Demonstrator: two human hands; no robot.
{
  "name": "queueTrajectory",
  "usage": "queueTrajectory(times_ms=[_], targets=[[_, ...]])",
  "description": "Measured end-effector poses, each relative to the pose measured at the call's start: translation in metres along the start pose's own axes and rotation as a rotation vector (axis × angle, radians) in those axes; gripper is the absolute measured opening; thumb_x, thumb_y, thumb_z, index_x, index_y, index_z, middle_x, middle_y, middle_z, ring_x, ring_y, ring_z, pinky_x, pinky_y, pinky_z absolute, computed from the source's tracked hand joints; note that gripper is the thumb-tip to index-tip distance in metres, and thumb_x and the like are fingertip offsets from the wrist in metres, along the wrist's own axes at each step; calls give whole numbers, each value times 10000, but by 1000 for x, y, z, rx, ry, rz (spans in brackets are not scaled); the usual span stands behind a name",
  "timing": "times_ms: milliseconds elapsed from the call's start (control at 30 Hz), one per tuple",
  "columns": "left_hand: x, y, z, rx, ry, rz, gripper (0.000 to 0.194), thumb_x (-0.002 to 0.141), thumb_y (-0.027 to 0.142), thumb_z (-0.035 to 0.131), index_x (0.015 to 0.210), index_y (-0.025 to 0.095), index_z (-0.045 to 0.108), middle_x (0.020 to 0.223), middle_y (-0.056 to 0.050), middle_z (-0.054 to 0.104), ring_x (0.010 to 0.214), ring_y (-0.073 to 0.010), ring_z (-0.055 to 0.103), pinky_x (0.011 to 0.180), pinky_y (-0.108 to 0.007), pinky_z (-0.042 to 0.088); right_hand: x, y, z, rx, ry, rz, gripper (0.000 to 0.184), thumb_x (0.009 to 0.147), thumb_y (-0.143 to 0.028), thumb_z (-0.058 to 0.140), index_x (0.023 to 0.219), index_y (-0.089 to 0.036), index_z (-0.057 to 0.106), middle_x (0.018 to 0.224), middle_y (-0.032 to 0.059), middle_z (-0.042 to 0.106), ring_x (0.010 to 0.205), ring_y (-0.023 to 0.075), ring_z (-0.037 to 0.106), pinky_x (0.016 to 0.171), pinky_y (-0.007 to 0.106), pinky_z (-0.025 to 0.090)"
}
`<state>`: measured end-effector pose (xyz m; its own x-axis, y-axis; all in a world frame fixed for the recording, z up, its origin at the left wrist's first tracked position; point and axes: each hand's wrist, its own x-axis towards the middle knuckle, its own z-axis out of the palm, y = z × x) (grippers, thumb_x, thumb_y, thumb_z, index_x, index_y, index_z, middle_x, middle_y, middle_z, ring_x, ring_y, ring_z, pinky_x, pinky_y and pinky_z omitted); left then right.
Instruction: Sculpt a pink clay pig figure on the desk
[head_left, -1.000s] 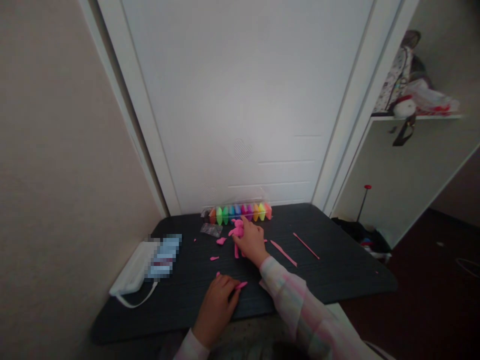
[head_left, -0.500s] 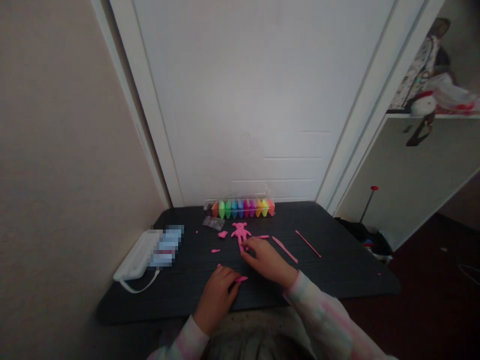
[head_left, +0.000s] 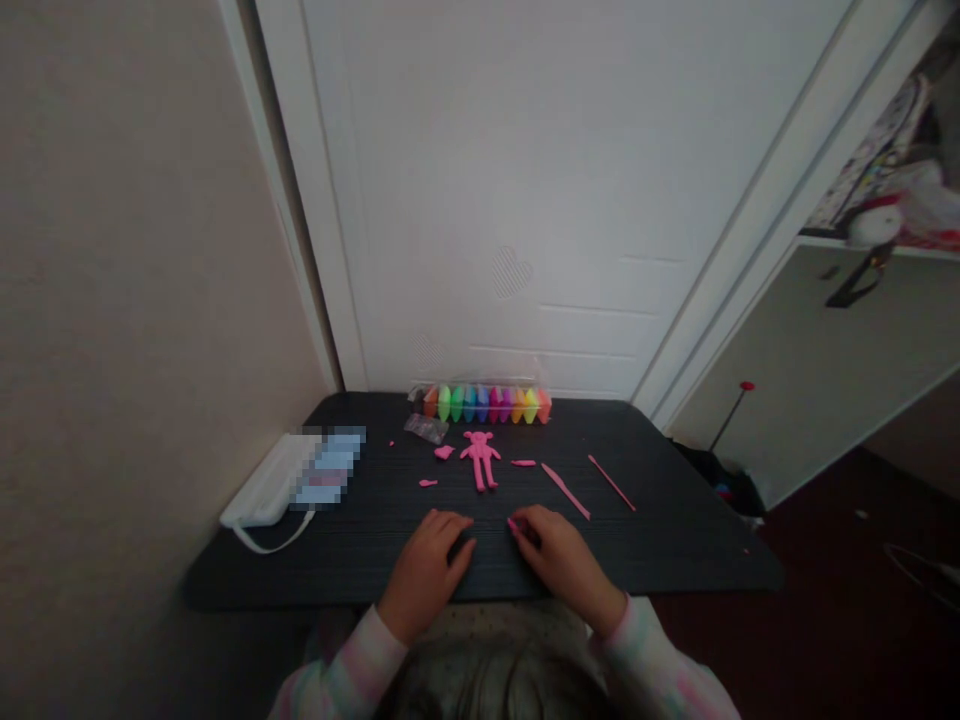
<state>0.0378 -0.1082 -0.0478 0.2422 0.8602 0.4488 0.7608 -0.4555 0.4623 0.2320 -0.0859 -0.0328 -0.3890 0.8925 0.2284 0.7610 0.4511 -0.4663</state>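
A flat pink clay figure [head_left: 480, 452] with round ears, arms and two legs lies on the dark table [head_left: 337, 575]. In front of it, my right hand [head_left: 564, 560] pinches a small bit of pink clay [head_left: 512, 524] between thumb and fingers. To the left, my left hand [head_left: 426, 568] rests low over the table with thumb and fingers apart, nothing visible in it. Loose pink pieces surround the figure: a lump [head_left: 444, 453], a small teardrop piece [head_left: 427, 483] and a short strip [head_left: 523, 463].
At the back stands a clear tray of coloured clay blocks [head_left: 482, 404], with a crumpled clear wrapper [head_left: 426, 429] before it. A pink clay knife [head_left: 566, 491] and a thin pink stick [head_left: 611, 482] lie right. A white cabled device [head_left: 262, 490] sits left.
My right hand has drawn back from the figure's legs, uncovering both. The pink piece that was at my left hand's fingertips is gone from there; a pink bit now shows in my right hand.
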Motion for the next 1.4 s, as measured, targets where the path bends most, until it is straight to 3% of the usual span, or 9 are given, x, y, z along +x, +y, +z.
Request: queueTrajectory(times_ms=[133,200,367,533,667,833,1033,1233,1400], targets=[[1,2,-1,14,-14,-1,181,800,203,471,927,188,599,922,-46,650,914,-182,593,926,-433,430,-6,14,0,-81,13,20,210,848,-262,420,897,-178,606,833,62,626,800,192,569,740,337,442],[1,3,-2,17,2,2,177,795,198,473,913,186,604,913,-45,649,906,-181,594,919,-425,439,-6,15,1,-111,25,16,258,856,-277,403,1002,-176,591,912,85,618,870,212,555,777,370,429],[0,4,-2,25,20,0,169,792,187,473,894,187,608,892,-37,650,890,-178,599,916,-421,444,-9,5,4,-214,-7,-56,345,882,-266,345,1167,-191,525,1210,97,535,1134,249,440,940,450,323],[-1,3,-1,28,8,8,165,798,189,471,901,184,600,892,-32,649,893,-173,597,931,-426,431,-24,-10,9,-253,-109,-124,435,872,-358,379,1263,-177,432,1340,69,428,1249,242,342,1035,475,211],[-1,3,0,38,3,13,158,797,186,476,895,181,599,889,-30,648,886,-172,598,925,-426,437,-38,-21,9,-250,-179,-181,539,863,-437,360,1320,-154,340,1376,80,366,1268,232,321,1055,466,196],[-1,3,1,39,4,15,149,799,178,478,891,179,596,884,-36,647,883,-178,598,920,-440,441,-41,-22,1,-249,-281,-253,540,873,-459,311,1344,-197,283,1392,45,341,1279,207,308,1064,465,190],[-1,3,0,44,3,29,143,801,180,473,881,185,591,877,-36,649,871,-177,602,916,-431,446,-22,-8,-9,-301,-246,-72,605,849,-551,250,1316,-180,354,1405,65,313,1307,248,238,1056,493,177],[0,4,-1,40,-1,23,146,802,185,470,877,182,594,874,-42,646,875,-185,597,908,-435,447,-30,-14,-7,-266,-331,-179,651,825,-589,267,1368,-233,217,1444,53,214,1326,241,184,1064,496,147],[-1,5,-3,37,-7,18,145,802,186,475,879,174,596,875,-44,645,876,-183,594,910,-431,445,-25,-12,-7,-282,-290,-112,613,830,-591,233,1340,-257,299,1437,66,239,1323,251,192,1055,499,154]])
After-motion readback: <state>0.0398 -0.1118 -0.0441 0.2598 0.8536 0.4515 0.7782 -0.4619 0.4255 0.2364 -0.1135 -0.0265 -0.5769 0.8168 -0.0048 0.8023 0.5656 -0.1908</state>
